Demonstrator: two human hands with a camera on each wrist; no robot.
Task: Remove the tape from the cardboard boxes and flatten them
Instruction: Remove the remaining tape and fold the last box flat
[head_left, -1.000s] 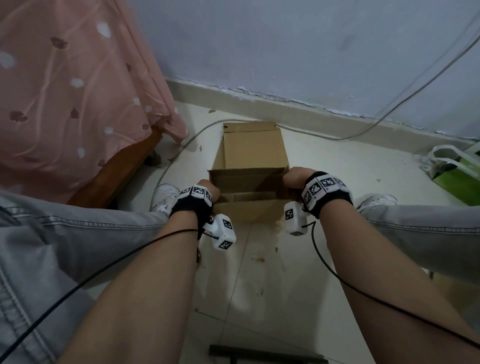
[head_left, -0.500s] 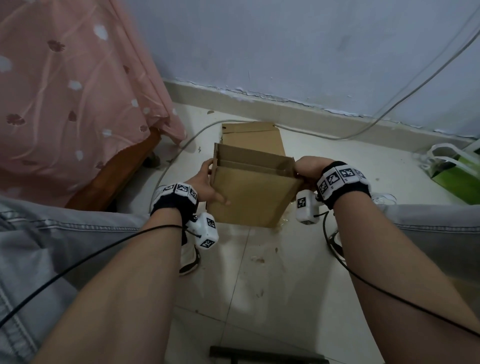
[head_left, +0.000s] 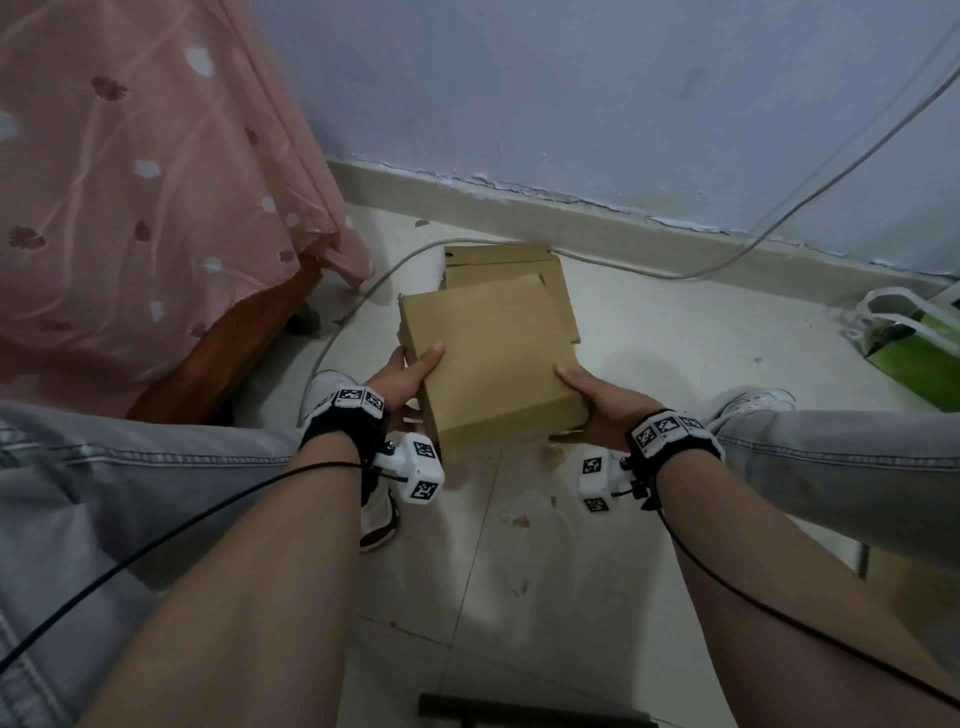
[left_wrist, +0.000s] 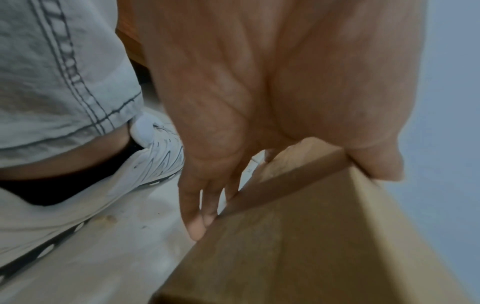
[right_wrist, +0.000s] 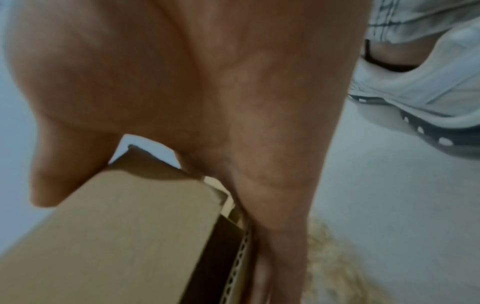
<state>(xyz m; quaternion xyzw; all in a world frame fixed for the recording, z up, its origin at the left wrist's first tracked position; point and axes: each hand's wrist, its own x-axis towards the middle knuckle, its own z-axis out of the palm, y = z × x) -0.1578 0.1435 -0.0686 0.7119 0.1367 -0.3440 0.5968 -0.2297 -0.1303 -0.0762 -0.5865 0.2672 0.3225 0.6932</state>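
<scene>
A moment ago the cardboard box (head_left: 488, 358) stood on edge with its open mouth upward; now a plain brown face is turned up toward the person and tilted, the near edge lower. The left hand (head_left: 410, 376) grips the box's left side at about 9 o'clock, thumb (head_left: 431, 356) on top, fingers (left_wrist: 197, 205) reaching down underneath. The right hand (head_left: 597, 402) clamps the near right corner at about 4 o'clock, thumb (head_left: 569, 376) on top, fingers stretched along the open corrugated end (the wrist view there is blurred, so how far they curl under is hard to say). The box hangs above the tiled floor (head_left: 545, 571) between the knees, long axis running from roughly 5 toward 11 o'clock. At 12 o'clock, flattened cardboard (head_left: 498, 265) lies on the floor.
</scene>
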